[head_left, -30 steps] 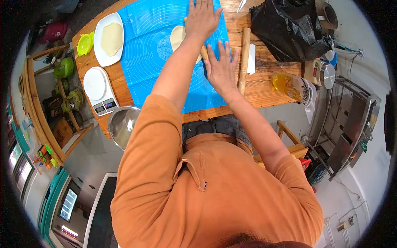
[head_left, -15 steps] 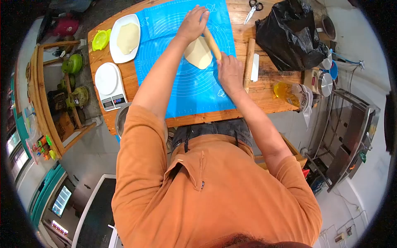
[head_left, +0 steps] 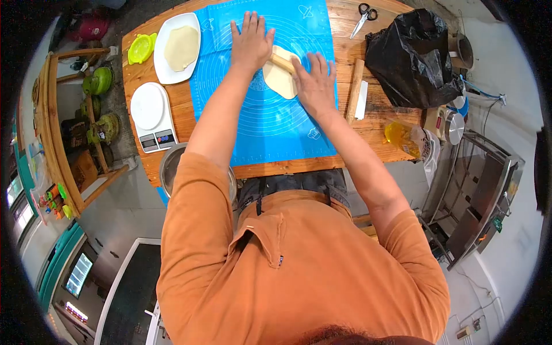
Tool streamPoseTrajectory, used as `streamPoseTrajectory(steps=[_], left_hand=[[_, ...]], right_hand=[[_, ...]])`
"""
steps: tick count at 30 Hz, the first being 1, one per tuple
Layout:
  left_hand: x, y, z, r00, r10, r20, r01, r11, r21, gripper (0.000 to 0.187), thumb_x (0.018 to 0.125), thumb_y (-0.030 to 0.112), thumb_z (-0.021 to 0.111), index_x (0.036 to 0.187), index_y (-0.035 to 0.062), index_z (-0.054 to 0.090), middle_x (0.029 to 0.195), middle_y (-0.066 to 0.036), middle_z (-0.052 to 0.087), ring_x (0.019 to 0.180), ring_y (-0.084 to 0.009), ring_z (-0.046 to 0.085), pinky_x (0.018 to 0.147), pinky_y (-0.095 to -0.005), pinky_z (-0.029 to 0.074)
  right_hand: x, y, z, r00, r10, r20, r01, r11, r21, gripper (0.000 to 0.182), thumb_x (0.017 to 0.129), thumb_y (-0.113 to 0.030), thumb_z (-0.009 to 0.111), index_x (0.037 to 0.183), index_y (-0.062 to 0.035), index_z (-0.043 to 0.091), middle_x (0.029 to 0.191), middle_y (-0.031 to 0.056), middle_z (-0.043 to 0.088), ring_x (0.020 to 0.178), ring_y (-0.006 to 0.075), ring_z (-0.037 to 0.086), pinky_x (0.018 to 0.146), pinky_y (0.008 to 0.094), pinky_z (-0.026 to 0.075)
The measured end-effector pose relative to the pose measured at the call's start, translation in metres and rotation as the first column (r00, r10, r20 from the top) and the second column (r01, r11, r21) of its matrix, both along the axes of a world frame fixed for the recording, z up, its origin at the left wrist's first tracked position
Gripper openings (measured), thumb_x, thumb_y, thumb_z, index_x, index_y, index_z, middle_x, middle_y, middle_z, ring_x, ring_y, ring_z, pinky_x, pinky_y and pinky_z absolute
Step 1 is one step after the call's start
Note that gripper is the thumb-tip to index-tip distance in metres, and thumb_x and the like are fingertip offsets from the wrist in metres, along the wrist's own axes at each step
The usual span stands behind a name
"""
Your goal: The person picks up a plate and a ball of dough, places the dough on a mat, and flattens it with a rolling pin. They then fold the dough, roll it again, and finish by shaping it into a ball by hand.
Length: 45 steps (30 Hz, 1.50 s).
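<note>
A flat sheet of pale dough lies on a blue silicone mat spread over a wooden table. A wooden rolling pin lies across the dough. My left hand rests flat on the pin's left end, fingers spread. My right hand presses flat on its right end, fingers extended. Neither hand curls around the pin.
A white plate with a rolled dough sheet and a yellow-green press sit left of the mat. A kitchen scale and steel bowl are nearer. Right: a second rolling pin, white scraper, scissors, black bag, oil bottle.
My hands went from curled on the pin's ends to flat palms on it. The pin has rolled back over the dough's upper part, and the view shifted slightly.
</note>
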<state>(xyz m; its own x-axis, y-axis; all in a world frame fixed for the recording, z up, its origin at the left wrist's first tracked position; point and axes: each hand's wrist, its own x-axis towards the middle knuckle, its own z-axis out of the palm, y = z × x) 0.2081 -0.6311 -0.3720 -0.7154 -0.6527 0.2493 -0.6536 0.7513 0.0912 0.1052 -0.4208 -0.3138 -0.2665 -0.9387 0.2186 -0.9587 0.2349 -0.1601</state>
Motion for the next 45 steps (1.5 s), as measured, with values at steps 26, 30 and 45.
streamPoseTrajectory(steps=[26, 30, 45], left_hand=[[-0.091, -0.04, 0.008, 0.995, 0.07, -0.075, -0.057, 0.986, 0.158, 0.063, 0.108, 0.037, 0.044, 0.151, -0.0095, 0.047, 0.161, -0.026, 0.045, 0.157, -0.0379, 0.031, 0.129, -0.0543, 0.021], [-0.079, -0.034, 0.007, 0.992, 0.029, -0.122, -0.015, 0.993, 0.115, 0.062, 0.108, 0.036, 0.044, 0.15, -0.0088, 0.049, 0.16, -0.027, 0.045, 0.156, -0.0385, 0.032, 0.128, -0.0549, 0.021], [-0.002, 0.002, -0.007, 0.996, 0.093, 0.007, -0.093, 0.994, -0.049, 0.068, 0.112, 0.049, 0.032, 0.158, 0.0003, 0.044, 0.167, -0.021, 0.038, 0.159, -0.038, 0.027, 0.127, -0.0647, 0.017]], right_hand=[[-0.064, -0.042, -0.04, 0.964, -0.224, 0.141, 0.208, 0.971, 0.118, 0.067, 0.112, -0.044, 0.037, 0.162, -0.0003, 0.034, 0.167, 0.0281, 0.03, 0.159, 0.0453, 0.017, 0.127, 0.0658, 0.005], [-0.061, -0.038, -0.036, 0.978, -0.184, 0.097, 0.172, 0.978, 0.115, 0.066, 0.112, -0.044, 0.037, 0.162, -0.0024, 0.036, 0.168, 0.0271, 0.029, 0.16, 0.0441, 0.016, 0.128, 0.0653, 0.004], [-0.011, -0.005, -0.026, 0.992, -0.064, 0.106, 0.047, 0.987, 0.154, 0.074, 0.111, -0.049, 0.035, 0.166, -0.0012, 0.025, 0.172, 0.0274, 0.022, 0.162, 0.0446, 0.009, 0.128, 0.0647, 0.003]])
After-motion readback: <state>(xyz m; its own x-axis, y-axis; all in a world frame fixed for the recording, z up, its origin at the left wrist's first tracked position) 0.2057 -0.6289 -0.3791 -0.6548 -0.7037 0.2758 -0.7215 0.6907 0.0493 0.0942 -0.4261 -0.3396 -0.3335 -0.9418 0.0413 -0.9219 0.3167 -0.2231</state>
